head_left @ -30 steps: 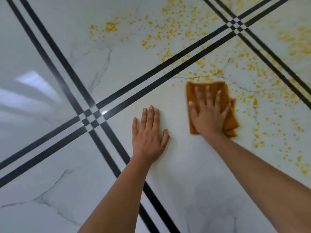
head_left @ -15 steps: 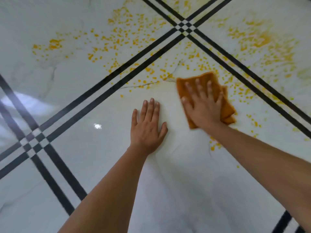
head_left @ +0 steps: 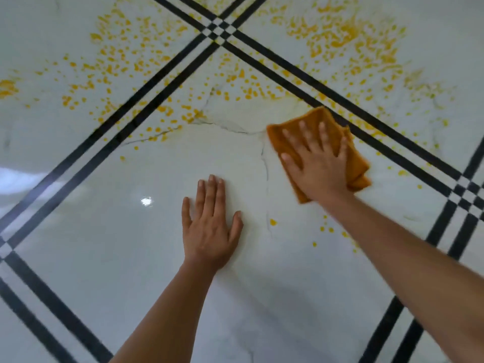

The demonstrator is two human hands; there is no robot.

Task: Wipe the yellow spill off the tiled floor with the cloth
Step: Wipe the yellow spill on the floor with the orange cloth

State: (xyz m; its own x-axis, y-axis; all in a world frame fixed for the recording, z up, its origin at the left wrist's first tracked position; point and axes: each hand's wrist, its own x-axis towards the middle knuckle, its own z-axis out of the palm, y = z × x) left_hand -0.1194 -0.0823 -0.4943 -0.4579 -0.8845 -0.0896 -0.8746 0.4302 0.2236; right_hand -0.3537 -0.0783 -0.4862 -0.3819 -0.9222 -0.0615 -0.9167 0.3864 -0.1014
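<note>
Yellow spill (head_left: 337, 40) lies as many droplets and smears across the far white marble tiles, thickest at the upper right and scattered at the upper left (head_left: 117, 66). A few drops (head_left: 272, 222) remain close to my right forearm. My right hand (head_left: 318, 161) presses flat, fingers spread, on a folded orange cloth (head_left: 309, 119) beside the black double stripe. My left hand (head_left: 210, 226) rests flat on the bare tile, fingers together, holding nothing.
The glossy white tiled floor (head_left: 104, 244) is crossed by black double stripes that meet at checkered corners at the top centre (head_left: 218, 31) and the right edge (head_left: 468, 192). A thin dark vein (head_left: 265, 169) runs through the tile between my hands.
My right hand has slid the cloth to the right, toward the black stripe, leaving a wiped patch behind it. The view has shifted right and up; my left hand stays planted.
</note>
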